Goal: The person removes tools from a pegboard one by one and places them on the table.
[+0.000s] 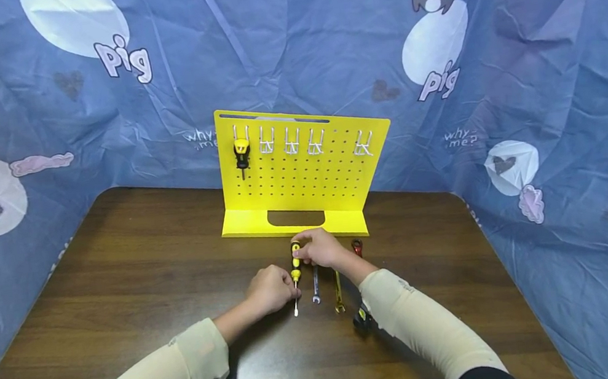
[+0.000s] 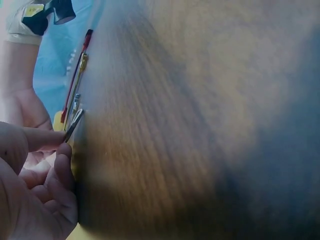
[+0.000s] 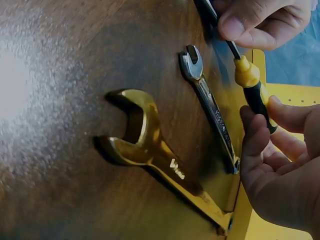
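A flat-tip screwdriver (image 1: 296, 263) with a yellow and black handle is held between both hands, tip toward the person. My left hand (image 1: 272, 289) pinches its metal shaft between thumb and finger, seen closely in the left wrist view. The handle is gripped near its end by my right hand (image 1: 318, 248); thumb and fingers close on it in the right wrist view. Just right of the screwdriver lie a silver wrench (image 3: 210, 105) and a gold wrench (image 3: 150, 140) on the table. Past them is a red-ended tool (image 1: 357, 246), partly hidden by the right arm.
A yellow pegboard stand (image 1: 303, 183) is at the back of the brown table (image 1: 141, 280), with several metal hooks (image 1: 291, 141). On its leftmost hook hangs another yellow and black screwdriver (image 1: 242, 153). Blue printed cloth (image 1: 288, 43) surrounds the table.
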`<state>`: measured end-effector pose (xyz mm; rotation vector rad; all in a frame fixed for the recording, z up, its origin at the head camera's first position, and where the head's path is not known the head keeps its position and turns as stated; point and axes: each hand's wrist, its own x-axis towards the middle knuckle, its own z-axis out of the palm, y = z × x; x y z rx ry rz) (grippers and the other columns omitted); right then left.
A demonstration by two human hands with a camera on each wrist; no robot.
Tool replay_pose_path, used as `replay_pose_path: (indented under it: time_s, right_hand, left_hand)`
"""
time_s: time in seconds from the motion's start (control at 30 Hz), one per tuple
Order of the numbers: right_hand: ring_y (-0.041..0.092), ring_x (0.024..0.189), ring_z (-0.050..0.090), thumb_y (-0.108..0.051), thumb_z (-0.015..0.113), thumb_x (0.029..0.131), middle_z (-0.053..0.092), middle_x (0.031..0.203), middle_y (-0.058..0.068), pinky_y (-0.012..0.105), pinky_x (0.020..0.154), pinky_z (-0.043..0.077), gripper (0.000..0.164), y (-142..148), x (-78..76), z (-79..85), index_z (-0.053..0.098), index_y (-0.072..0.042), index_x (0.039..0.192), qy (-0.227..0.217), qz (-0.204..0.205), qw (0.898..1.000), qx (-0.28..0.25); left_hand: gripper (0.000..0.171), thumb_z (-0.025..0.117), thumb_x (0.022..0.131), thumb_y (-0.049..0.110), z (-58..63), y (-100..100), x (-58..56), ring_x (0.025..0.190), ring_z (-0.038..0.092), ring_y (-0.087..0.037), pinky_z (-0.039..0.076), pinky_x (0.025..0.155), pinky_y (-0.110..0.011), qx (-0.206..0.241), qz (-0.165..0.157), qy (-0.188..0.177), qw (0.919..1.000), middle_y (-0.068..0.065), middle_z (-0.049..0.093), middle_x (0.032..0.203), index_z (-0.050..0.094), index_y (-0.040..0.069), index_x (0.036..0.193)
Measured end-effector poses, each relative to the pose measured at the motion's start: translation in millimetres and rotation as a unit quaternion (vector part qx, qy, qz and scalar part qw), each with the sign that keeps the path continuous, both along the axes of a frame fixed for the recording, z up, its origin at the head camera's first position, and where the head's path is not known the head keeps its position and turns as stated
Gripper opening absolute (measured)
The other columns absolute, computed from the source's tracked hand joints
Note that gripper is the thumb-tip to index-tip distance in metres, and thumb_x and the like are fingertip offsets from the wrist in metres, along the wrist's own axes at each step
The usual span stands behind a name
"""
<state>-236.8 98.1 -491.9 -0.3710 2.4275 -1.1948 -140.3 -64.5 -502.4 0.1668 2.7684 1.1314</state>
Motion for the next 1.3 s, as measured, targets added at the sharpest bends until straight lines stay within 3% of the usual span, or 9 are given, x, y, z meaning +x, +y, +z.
replay_pose_path:
  time_s: [0.13,0.3,0.6,0.77,0.93,1.17,1.3]
  right_hand:
    - [0.014,0.062,0.058,-0.012,0.071,0.094,0.065,0.07,0.004,0.026,0.056,0.046,0.034,-1.6,0.8,3.5,0.067,-0.003,0.126,0.032,0.033,0.998,0.047]
    - [0.012,0.056,0.054,-0.012,0.071,0.094,0.063,0.067,0.004,0.025,0.051,0.042,0.033,-4.9,3.9,8.8,0.067,-0.002,0.125,0.036,0.042,0.995,0.078]
    - [0.014,0.075,0.055,-0.017,0.074,0.093,0.069,0.098,0.004,0.027,0.064,0.045,0.022,-7.5,5.8,4.3,0.073,-0.006,0.111,0.074,0.063,0.987,0.13]
    - [0.014,0.072,0.054,-0.019,0.074,0.093,0.068,0.091,0.002,0.026,0.062,0.044,0.019,-10.3,6.3,3.0,0.073,-0.006,0.108,0.09,0.085,0.979,0.162]
    - [0.014,0.071,0.054,-0.019,0.072,0.094,0.067,0.089,0.002,0.026,0.061,0.043,0.021,-10.4,4.7,3.9,0.073,-0.004,0.109,0.101,0.091,0.976,0.17]
    - [0.016,0.085,0.062,-0.019,0.07,0.094,0.072,0.11,0.008,0.031,0.074,0.052,0.031,-8.8,-1.7,9.4,0.071,-0.002,0.12,0.112,0.092,0.974,0.173]
    - [0.014,0.067,0.06,-0.017,0.069,0.096,0.073,0.093,0.009,0.028,0.059,0.049,0.031,-11.2,-7.7,17.9,0.069,0.0,0.122,0.113,0.067,0.981,0.142]
  left_hand:
    - [0.032,0.086,0.077,0.024,1.6,2.4,0.2,0.056,0.052,-0.013,0.04,0.052,-0.03,-0.01,-0.002,-0.003,0.9999,0.01,0.056,0.053,0.063,0.017,0.057]
    - [0.031,0.087,0.076,0.024,3.5,4.2,0.1,0.057,0.053,-0.014,0.041,0.053,-0.03,-0.028,0.0,-0.009,0.9996,0.009,0.057,0.055,0.063,0.018,0.057]
    - [0.031,0.087,0.075,0.026,2.4,3.6,2.3,0.058,0.053,-0.013,0.042,0.053,-0.031,-0.049,-0.002,-0.022,0.9986,0.008,0.057,0.058,0.062,0.018,0.059]
    - [0.03,0.087,0.074,0.024,2.3,1.7,1.8,0.057,0.053,-0.013,0.042,0.053,-0.03,-0.052,-0.015,-0.028,0.9982,0.008,0.057,0.057,0.062,0.018,0.059]
    - [0.031,0.087,0.075,0.024,5.7,1.0,-0.5,0.056,0.051,-0.013,0.04,0.052,-0.029,-0.036,-0.023,-0.031,0.9986,0.008,0.056,0.055,0.063,0.016,0.058]
    - [0.033,0.082,0.081,0.025,5.3,-0.2,-4.7,0.052,0.047,-0.011,0.035,0.049,-0.027,-0.012,-0.034,-0.034,0.9988,0.009,0.052,0.052,0.062,0.015,0.057]
    - [0.034,0.079,0.085,0.024,7.4,-4.3,-9.7,0.05,0.047,-0.011,0.035,0.048,-0.026,-0.001,-0.033,-0.035,0.9988,0.009,0.053,0.05,0.064,0.013,0.057]
